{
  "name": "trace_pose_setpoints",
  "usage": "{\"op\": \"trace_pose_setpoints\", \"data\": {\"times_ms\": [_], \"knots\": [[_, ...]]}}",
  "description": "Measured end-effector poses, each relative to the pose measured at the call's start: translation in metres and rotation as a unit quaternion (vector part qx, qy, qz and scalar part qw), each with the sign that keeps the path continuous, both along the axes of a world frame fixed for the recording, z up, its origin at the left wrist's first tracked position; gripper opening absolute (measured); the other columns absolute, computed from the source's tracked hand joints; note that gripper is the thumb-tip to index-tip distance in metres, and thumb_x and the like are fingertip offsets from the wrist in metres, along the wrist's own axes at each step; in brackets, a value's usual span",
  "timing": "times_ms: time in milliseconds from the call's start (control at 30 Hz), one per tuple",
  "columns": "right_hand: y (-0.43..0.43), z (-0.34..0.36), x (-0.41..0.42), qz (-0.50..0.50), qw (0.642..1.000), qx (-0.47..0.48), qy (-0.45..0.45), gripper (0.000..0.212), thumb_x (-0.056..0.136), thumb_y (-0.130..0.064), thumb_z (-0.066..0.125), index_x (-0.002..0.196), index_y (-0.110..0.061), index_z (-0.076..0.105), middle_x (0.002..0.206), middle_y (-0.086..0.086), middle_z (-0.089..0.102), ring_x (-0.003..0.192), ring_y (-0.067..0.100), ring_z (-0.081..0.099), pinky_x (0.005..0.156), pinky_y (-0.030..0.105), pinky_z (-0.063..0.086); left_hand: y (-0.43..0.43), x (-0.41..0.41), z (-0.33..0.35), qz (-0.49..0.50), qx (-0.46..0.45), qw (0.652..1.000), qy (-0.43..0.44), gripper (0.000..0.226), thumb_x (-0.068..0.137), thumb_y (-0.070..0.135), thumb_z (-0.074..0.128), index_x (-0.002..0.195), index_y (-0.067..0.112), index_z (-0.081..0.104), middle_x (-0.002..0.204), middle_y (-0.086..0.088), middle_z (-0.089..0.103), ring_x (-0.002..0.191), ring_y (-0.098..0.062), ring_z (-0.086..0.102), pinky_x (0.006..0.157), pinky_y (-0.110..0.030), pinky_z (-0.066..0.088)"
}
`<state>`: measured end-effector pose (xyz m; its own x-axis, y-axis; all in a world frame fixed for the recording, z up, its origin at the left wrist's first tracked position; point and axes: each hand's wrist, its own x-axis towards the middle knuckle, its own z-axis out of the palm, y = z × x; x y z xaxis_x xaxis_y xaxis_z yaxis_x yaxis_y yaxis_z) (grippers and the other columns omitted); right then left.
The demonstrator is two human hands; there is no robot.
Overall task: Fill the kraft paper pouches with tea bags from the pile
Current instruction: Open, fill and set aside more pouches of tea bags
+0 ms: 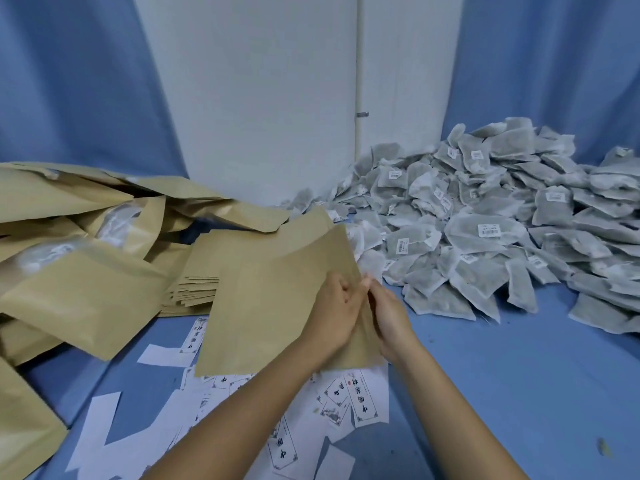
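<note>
I hold one flat kraft paper pouch (270, 292) above the blue surface, tilted, with its right edge between my hands. My left hand (334, 311) grips that edge from the left, and my right hand (389, 315) pinches the same edge from the right; the fingertips of both meet at the upper corner. A large pile of grey-white tea bags (485, 230) with small barcode labels lies to the right, close behind my right hand. A stack of flat empty pouches (194, 292) sits just left of the held pouch.
Bulging kraft pouches (79, 285) are heaped on the left. Loose white printed labels (360, 396) and paper slips are scattered on the blue table (502, 393) under my forearms. A white wall and blue curtains stand behind.
</note>
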<state>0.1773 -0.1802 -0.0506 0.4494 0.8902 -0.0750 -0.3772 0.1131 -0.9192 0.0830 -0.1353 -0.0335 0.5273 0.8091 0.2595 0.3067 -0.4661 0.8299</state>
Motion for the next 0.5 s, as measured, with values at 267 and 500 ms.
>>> {"op": "trace_pose_setpoints", "data": {"times_ms": [267,500], "knots": [[-0.01,-0.003,-0.007,0.008,0.994,0.108,0.032,0.035,0.099,-0.011,0.038,0.09,-0.011,0.073,0.09,0.011,0.064,0.081,0.019,0.056,0.064,0.02,0.049,0.014,0.011,0.0,-0.049,-0.124,0.989,-0.068,0.033,0.091,0.038,0.059,0.08,0.012,0.041,0.065,-0.009,0.052,0.047,-0.011,0.053,0.054,-0.03,0.053],[-0.007,-0.003,-0.003,0.044,0.99,0.123,0.059,0.038,0.099,-0.014,0.039,0.122,0.013,0.052,0.093,0.015,0.064,0.091,0.027,0.058,0.084,0.035,0.047,0.024,0.008,0.005,-0.064,-0.14,0.984,-0.085,0.029,0.091,0.032,0.06,0.081,0.013,0.042,0.056,-0.002,0.046,0.049,-0.014,0.049,0.053,-0.029,0.049]]}}
